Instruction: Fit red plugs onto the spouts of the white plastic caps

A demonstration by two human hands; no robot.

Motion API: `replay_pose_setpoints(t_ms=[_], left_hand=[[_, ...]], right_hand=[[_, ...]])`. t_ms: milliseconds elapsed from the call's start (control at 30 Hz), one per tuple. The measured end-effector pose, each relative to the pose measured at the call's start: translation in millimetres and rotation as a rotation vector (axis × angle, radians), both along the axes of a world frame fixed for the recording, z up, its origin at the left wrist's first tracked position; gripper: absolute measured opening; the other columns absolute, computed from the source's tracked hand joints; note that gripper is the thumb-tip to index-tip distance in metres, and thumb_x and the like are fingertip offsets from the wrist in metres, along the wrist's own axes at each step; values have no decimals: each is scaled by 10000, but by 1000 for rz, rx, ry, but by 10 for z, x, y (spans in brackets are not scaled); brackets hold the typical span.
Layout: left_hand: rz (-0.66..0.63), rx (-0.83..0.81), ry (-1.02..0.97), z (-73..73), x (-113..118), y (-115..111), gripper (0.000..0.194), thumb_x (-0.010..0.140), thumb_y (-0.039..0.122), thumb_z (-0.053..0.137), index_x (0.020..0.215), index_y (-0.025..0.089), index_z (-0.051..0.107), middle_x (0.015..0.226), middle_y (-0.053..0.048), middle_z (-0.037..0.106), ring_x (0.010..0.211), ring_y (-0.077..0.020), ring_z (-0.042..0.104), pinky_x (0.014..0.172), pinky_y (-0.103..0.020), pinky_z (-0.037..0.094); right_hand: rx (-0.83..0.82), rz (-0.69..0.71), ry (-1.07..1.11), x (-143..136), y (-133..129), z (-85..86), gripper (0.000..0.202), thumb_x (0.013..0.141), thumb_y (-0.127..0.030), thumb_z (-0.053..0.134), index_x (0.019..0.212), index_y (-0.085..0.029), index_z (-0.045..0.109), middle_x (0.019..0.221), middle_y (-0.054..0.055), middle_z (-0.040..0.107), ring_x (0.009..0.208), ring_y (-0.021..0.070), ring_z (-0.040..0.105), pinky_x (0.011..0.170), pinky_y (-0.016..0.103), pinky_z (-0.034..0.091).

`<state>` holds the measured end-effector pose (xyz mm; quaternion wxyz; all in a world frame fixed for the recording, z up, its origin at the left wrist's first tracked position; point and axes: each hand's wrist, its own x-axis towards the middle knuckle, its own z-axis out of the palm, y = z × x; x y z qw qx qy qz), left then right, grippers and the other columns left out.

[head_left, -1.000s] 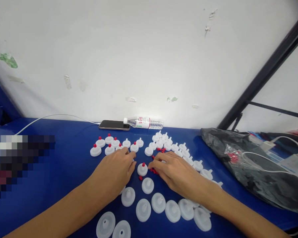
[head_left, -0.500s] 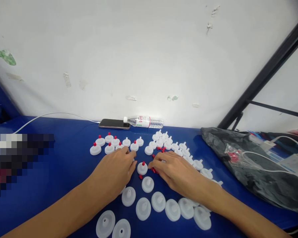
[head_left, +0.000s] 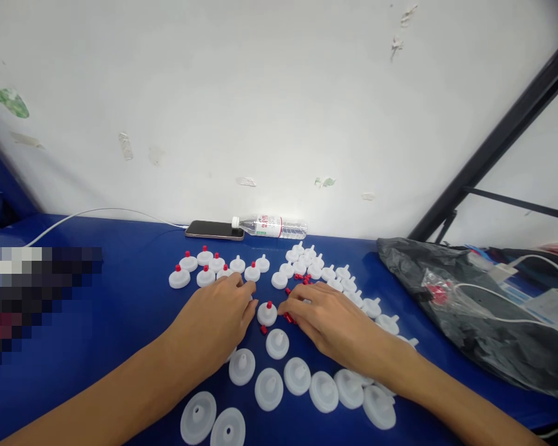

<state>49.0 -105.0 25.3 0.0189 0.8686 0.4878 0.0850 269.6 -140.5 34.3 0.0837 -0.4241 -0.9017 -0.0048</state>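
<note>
Over the blue tabletop [head_left: 134, 291] now, the left hand [head_left: 216, 313] is held with its fingers curled in, the tips mostly masked by the hand itself; a sliver of white is glimpsed by the thumb, but whether it is gripped cannot be told. Across to the right, the right hand [head_left: 332, 316] is poised with fingers bent and loosely gathered, some red caps [head_left: 288, 318] half covered beneath it; what is pinched there, if anything, cannot be made out. Between the two, a red-topped white disc [head_left: 266, 315] is left in plain view, a loose red cap [head_left: 263, 330] lying just beside it. Far left, a group of capped discs [head_left: 179, 279] is partly blocked by the knuckles. Bare-topped discs [head_left: 269, 389] are spread near and right, some hidden under the right forearm, one sliced off by the near edge. On the far side, the phone [head_left: 209, 230] is overlapped by the bottle [head_left: 270, 227]; at left, a patch is lost in coarse blocks; at right, the dark plastic bag [head_left: 446, 334] is cut off.
</note>
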Motion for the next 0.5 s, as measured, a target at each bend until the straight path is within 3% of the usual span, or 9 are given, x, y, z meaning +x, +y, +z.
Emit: replay_pose_setpoints(t_ms=[500], left_hand=[[-11, 9, 5, -16, 1, -3, 300, 990, 235, 404, 1101, 185, 678, 1044, -120, 696, 912, -278, 688, 698, -388, 537]], right_hand=[[4, 15, -5, 1, -3, -5, 271, 978, -81, 481, 1162, -208, 634, 963, 43, 636, 845, 171, 609, 816, 330, 482]])
